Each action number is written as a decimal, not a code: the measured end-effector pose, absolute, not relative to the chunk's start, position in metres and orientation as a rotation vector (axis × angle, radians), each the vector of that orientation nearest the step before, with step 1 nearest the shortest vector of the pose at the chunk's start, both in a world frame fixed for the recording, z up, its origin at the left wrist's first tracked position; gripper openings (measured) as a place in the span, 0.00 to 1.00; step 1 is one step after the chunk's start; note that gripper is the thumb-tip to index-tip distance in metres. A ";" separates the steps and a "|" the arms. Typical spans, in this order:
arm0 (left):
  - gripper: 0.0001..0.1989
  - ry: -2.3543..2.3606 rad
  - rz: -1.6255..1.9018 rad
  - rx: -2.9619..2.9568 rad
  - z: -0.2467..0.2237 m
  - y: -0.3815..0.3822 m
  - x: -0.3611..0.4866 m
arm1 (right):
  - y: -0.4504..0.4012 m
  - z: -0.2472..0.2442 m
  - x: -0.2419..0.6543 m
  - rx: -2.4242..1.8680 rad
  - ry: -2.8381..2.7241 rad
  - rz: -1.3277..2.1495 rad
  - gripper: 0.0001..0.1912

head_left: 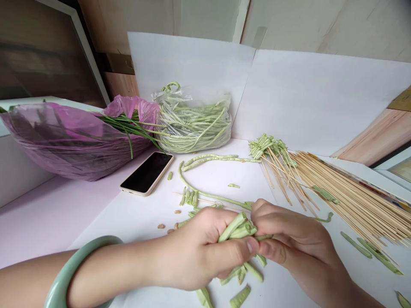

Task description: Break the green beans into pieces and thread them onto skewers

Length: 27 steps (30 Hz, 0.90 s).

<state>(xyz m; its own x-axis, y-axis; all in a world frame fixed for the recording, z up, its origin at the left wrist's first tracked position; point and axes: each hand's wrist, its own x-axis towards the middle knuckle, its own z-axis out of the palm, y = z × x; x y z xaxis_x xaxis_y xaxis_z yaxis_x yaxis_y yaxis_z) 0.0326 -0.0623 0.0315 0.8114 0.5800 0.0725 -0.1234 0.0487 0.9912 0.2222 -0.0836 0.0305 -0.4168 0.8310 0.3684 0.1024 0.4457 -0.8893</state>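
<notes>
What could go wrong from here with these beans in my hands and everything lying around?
The bunched bean pieces in your left hand could slip out and mix with the loose ones beneath.
Your right hand might brush the long skewers fanned out beside it and scatter them.
The purple bag might slump against the phone lying close by.

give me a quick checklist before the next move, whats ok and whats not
1. Left hand gripping bean pieces: ok, bunched at the thumb.
2. Right hand at the bunch: ok, fingertips meet it.
3. Skewer inside the grip: cannot tell, fingers hide it.
4. Bare skewers lying loose: ok, piled on the right.
5. Table tidy: not ok, loose bits scattered.
6. Phone apart from hands: ok.
</notes>
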 end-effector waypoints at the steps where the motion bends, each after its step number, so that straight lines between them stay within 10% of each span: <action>1: 0.21 0.402 0.577 1.441 0.032 -0.063 0.033 | -0.085 0.029 0.221 -0.794 -1.780 1.059 0.08; 27: 0.21 0.240 0.868 2.518 0.026 -0.062 0.026 | -0.090 0.028 0.221 -0.783 -1.901 1.281 0.17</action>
